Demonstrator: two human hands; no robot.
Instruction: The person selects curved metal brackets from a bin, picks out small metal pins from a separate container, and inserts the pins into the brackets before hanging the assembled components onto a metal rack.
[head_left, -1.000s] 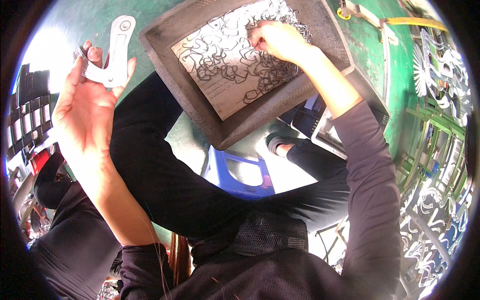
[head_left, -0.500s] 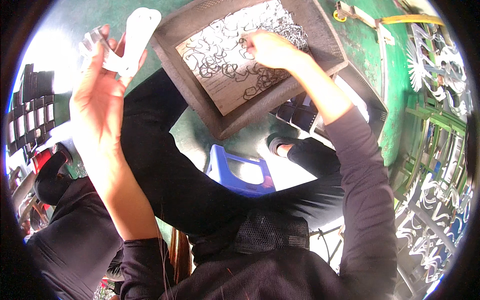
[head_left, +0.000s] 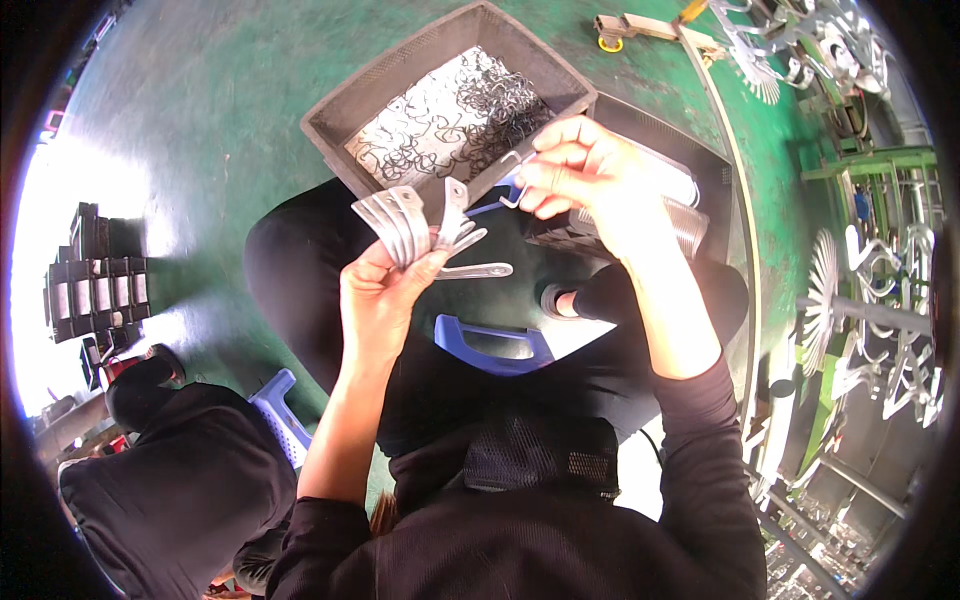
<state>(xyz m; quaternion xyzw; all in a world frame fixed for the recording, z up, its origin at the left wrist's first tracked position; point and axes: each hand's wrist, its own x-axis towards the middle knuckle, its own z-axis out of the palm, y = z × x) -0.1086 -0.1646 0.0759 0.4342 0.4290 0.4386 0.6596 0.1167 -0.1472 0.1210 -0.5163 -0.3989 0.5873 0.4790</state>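
Several flat silver metal strips with rounded, holed ends (head_left: 400,225) fan out from my left hand (head_left: 378,300), pinched between thumb and fingers. To the right of them, my right hand (head_left: 595,180) is closed on a thin bent wire hook (head_left: 510,204); its two ends stick out past the fingertips toward the strips, without touching them. Beyond both hands a grey plastic bin (head_left: 400,78) holds a heap of loose bent wire hooks (head_left: 495,100) on a pale printed sheet.
A second dark bin (head_left: 722,190) with stacked metal parts (head_left: 690,225) stands at my right. A blue stool (head_left: 490,350) is between my legs. Another person in black (head_left: 180,490) sits at lower left, near stacked black crates (head_left: 98,295). Racks with hanging metal parts (head_left: 890,370) line the right.
My right hand has come out of the bin toward me with a wire hook. My left hand has moved right, bringing the metal strips in front of the bin. The whole view has shifted.
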